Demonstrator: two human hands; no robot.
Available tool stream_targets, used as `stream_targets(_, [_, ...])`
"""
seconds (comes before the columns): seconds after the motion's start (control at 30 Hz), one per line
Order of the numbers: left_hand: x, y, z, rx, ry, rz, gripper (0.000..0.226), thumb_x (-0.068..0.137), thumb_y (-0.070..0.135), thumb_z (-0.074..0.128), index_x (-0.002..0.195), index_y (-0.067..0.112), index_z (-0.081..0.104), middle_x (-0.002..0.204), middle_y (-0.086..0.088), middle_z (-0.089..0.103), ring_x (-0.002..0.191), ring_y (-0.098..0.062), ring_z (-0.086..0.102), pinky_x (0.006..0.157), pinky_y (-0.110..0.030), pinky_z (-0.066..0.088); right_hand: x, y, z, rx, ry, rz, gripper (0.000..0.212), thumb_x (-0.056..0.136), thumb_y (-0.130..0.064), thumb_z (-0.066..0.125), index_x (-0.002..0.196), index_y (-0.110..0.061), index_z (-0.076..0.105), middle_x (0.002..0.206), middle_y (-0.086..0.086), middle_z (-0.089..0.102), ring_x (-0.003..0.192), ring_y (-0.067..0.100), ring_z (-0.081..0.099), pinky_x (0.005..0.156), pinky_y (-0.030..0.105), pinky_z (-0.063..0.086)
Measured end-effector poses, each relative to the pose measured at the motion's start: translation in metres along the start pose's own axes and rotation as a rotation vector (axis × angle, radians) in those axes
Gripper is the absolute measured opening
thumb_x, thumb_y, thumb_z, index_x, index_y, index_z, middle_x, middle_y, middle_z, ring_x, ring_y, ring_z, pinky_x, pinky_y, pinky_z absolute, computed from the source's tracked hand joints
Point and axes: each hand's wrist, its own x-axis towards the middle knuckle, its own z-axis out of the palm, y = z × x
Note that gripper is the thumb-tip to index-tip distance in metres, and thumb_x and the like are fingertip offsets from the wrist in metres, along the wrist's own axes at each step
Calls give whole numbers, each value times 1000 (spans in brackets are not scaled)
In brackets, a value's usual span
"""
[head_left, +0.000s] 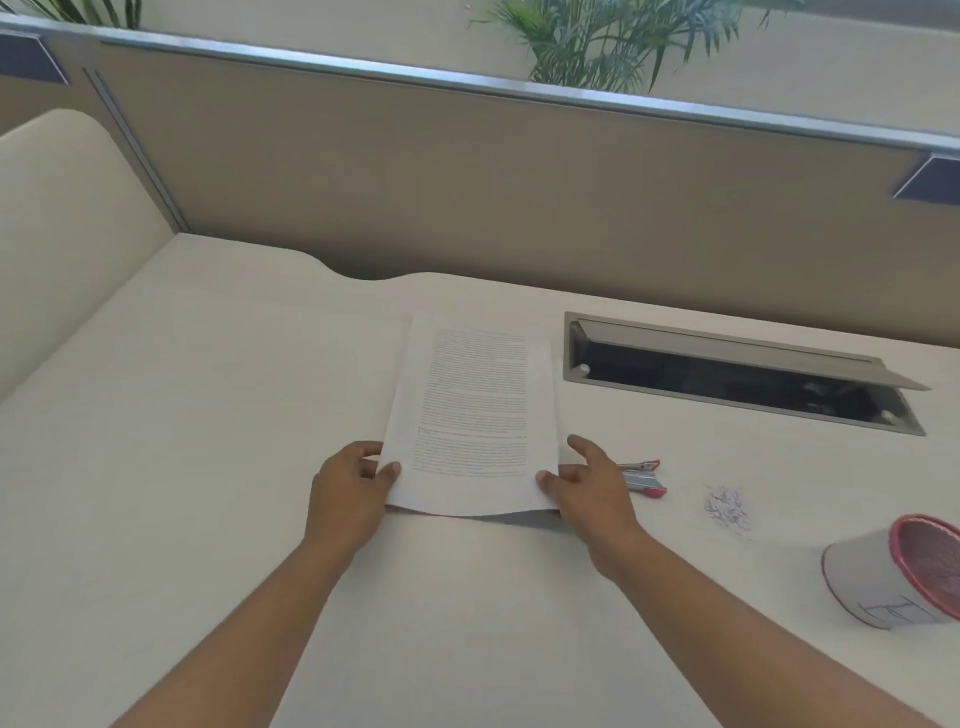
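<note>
A sheaf of printed paper (475, 410) lies on the white desk (208, 467), its near edge lifted a little so a shadow shows beneath. My left hand (353, 488) pinches the near left corner, thumb on top. My right hand (589, 483) pinches the near right corner with the thumb on top, index finger stretched along the right edge. Whether it is one sheet or several I cannot tell.
A red and silver stapler (644, 478) lies just right of my right hand. Further right sit a small heap of staples (727, 512) and a white cup with a red rim (893, 571). An open cable hatch (737, 374) is set in the desk before a beige partition (467, 182).
</note>
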Motion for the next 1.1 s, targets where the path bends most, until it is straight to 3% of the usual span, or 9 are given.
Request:
stream_targets(0.13, [4, -5, 3, 164, 97, 92, 21, 89, 24, 73, 109, 21, 66, 92, 5, 72, 83, -19, 67, 70, -29, 46, 1, 10, -1, -305, 6, -164, 60, 80, -19, 74, 135, -30, 50, 90, -11, 64, 82, 1, 59, 65, 14, 43])
stream_targets(0.27, [-9, -1, 9, 408, 161, 145, 42, 90, 32, 70, 127, 15, 61, 127, -2, 60, 108, -25, 62, 88, -38, 50, -13, 19, -6, -617, 33, -266, 49, 82, -32, 69, 128, -31, 54, 113, -2, 50, 97, 13, 57, 81, 25, 47])
stream_targets(0.37, [-32, 3, 19, 495, 147, 257, 39, 89, 28, 71, 124, 13, 63, 131, -4, 59, 117, -28, 58, 98, -42, 45, -27, 25, -15, -633, 5, -287, 44, 85, -32, 67, 126, -27, 55, 122, -1, 50, 108, 14, 57, 89, 27, 47])
stream_targets(0.53, [-88, -5, 64, 577, 2, 459, 45, 89, 33, 71, 128, 12, 63, 138, -7, 59, 134, -29, 51, 109, -44, 39, -64, 50, -50, -665, 0, -368, 35, 86, -29, 64, 121, -24, 59, 118, -10, 52, 109, 12, 55, 93, 25, 45])
stream_targets(0.67, [-126, -11, 111, 622, -136, 519, 60, 96, 49, 56, 146, 17, 47, 161, -1, 36, 153, -22, 25, 122, -38, 19, -89, 71, -92, -753, 99, -411, 33, 86, -29, 63, 119, -25, 60, 122, -10, 53, 114, 11, 53, 94, 22, 42])
stream_targets(0.8, [-155, -15, 145, 686, -193, 564, 60, 102, 48, 40, 153, 17, 37, 167, 3, 21, 156, -17, 12, 125, -38, 2, -107, 95, -136, -821, 161, -342, 41, 87, -27, 63, 127, -23, 57, 141, -6, 49, 128, 15, 46, 105, 26, 35])
stream_targets(0.93, [-164, -16, 149, 756, -122, 601, 68, 98, 49, 18, 151, 13, 42, 163, -1, 32, 154, -21, 24, 126, -47, 14, -108, 106, -163, -814, 159, -297, 42, 87, -24, 63, 128, -19, 56, 140, -2, 51, 127, 18, 47, 105, 27, 35])
stream_targets(1.1, [-166, -14, 152, 779, -95, 596, 68, 96, 48, 22, 148, 12, 47, 160, -3, 39, 151, -22, 31, 124, -50, 20, -82, 95, -189, -752, 172, -281, 46, 85, -19, 66, 129, -13, 55, 132, 5, 55, 119, 23, 55, 102, 31, 41])
